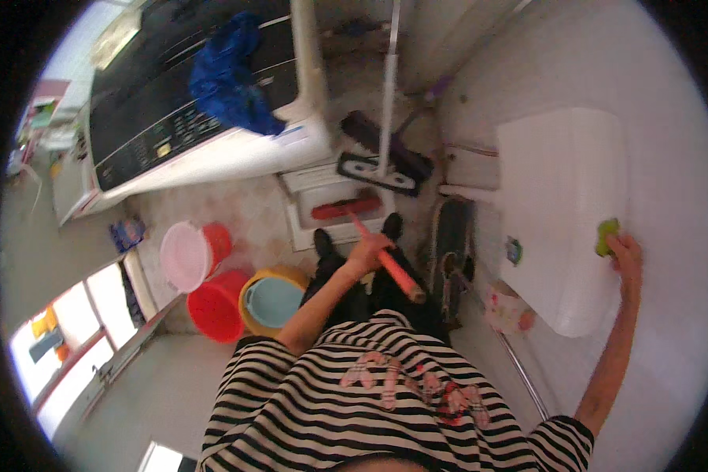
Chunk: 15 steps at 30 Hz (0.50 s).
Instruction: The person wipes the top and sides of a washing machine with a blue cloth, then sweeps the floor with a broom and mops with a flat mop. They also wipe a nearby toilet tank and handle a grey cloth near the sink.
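My left hand is closed round the orange-red handle of a brush or broom. Its red head rests in a low white tray or floor basin by my feet. At the right, my right hand pinches a yellow-green sponge or cloth against the edge of a large white wall-mounted box, perhaps a water heater. A small green and blue sticker is on the box.
Pink, red and yellow tubs stand on the tiled floor. A blue cloth lies on a black-topped washing machine. A flat mop stands ahead. A metal rail runs along the right wall.
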{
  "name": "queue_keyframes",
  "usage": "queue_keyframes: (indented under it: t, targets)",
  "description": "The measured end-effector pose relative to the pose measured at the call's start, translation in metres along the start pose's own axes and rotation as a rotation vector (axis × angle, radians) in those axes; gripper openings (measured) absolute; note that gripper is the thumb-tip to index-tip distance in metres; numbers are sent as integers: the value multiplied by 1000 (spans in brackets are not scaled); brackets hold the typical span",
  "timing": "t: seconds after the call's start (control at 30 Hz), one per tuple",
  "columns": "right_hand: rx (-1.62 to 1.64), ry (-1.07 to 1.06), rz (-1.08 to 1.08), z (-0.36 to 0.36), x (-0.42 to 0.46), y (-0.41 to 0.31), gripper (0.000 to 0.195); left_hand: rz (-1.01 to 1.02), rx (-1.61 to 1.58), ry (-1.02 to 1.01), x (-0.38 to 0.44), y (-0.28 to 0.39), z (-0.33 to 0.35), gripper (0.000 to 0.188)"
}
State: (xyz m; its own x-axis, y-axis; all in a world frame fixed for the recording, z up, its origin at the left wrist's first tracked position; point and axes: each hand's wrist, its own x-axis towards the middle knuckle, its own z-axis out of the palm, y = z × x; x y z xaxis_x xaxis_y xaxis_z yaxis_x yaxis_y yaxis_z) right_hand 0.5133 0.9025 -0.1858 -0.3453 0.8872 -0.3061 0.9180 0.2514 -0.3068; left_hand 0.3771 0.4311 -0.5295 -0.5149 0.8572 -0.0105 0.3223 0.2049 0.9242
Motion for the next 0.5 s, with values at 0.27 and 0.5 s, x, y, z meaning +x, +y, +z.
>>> queue_keyframes:
  t: [0.27,0.5]
  targets:
    - [-330,178,-123,17,40,15,42,-26,127,-43,-23,-1,21,16]
    - [-220,462,-666,77,-60,-22,19,-76,114,-1,-39,4,13,24]
